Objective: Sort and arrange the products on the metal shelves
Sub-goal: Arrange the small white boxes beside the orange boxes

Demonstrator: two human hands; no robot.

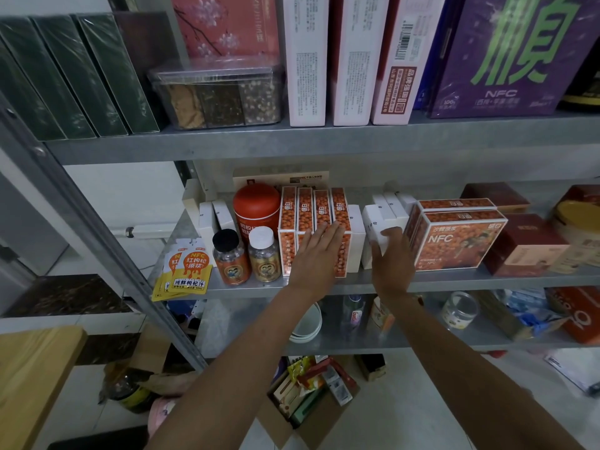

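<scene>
On the middle metal shelf (454, 280) stands a row of several narrow orange berry-print boxes (305, 216). My left hand (316, 254) lies flat with straight fingers against their front faces. A white box (354, 235) stands at the right end of that row. My right hand (393, 258) has its fingers curled round a small white box (373, 232), one of a group of white boxes (394, 203). To the right sit two stacked orange NFC boxes (454, 241).
Left of the orange row are a red canister (256, 206), two small bottles (232, 258), white boxes (211, 219) and yellow pouches (188, 271) at the shelf's front edge. Dark red boxes (522, 245) fill the right. Large boxes crowd the upper shelf (292, 141); a cardboard box (308, 401) sits on the floor.
</scene>
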